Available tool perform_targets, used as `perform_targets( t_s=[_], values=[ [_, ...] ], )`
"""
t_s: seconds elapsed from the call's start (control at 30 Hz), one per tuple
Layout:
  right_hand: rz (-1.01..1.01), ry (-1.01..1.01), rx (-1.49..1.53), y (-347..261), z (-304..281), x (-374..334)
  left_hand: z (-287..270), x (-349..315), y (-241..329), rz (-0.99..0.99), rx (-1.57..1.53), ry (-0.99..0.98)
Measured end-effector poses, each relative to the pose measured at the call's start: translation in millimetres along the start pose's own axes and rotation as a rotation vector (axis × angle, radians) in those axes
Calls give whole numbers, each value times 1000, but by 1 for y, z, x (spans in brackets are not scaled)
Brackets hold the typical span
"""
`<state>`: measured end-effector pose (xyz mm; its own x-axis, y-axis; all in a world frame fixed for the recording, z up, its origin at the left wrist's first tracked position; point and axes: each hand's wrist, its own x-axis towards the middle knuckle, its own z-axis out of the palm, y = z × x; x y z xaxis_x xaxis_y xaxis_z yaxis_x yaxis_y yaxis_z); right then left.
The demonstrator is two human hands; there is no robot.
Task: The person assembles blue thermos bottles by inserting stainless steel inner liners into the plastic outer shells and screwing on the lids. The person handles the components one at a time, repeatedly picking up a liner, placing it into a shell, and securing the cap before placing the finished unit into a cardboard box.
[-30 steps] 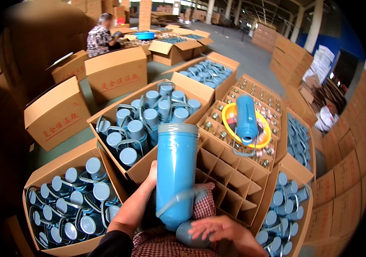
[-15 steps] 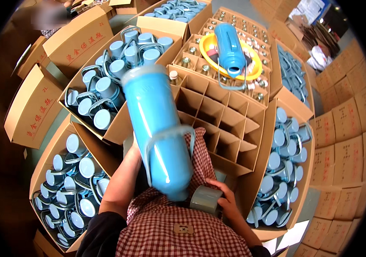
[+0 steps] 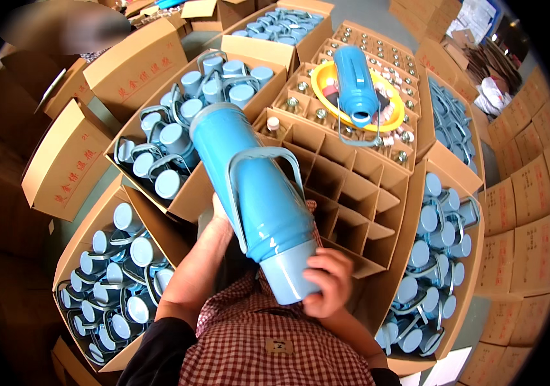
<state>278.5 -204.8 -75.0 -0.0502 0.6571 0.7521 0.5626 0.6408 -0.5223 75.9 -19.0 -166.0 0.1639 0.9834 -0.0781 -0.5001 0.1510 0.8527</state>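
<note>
A blue thermos flask (image 3: 255, 199) lies tilted across the middle, its grey base up at the far left and its top toward me. My left hand (image 3: 220, 209) is wrapped under the body; the flask hides most of its fingers. On the near end sits a pale blue cup lid (image 3: 289, 273), gripped by my right hand (image 3: 329, 281) with the fingers around its side. The carrying handle (image 3: 268, 154) stands up over the body. Beyond the flask is a divided carton (image 3: 345, 186) with many bare compartments and a glass liner (image 3: 273, 125) in one corner.
Cartons of capped blue flasks stand at the left (image 3: 117, 270), back left (image 3: 178, 128) and right (image 3: 432, 257). A yellow basin (image 3: 394, 119) bearing another blue flask (image 3: 355, 83) rests on cartons of glass liners. Stacked cartons (image 3: 513, 257) line the right side.
My right hand has brought the cup lid up from beside the apron onto the flask's near end. The flask has tilted further, with its near end shifted right.
</note>
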Motion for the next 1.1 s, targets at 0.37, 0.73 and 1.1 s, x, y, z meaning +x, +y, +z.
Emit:
perform_targets(
  t_s=[0.37, 0.73, 1.1],
  values=[
    [538, 123, 401, 63, -33, -6, -11, -27, -4, 90, 434, -105],
    [190, -554, -51, 10, 53, 203, -17, -4, 13, 320, 953, -292],
    [184, -555, 835, 112, 141, 199, -21, 26, 139, 376, -63, -492]
  ],
)
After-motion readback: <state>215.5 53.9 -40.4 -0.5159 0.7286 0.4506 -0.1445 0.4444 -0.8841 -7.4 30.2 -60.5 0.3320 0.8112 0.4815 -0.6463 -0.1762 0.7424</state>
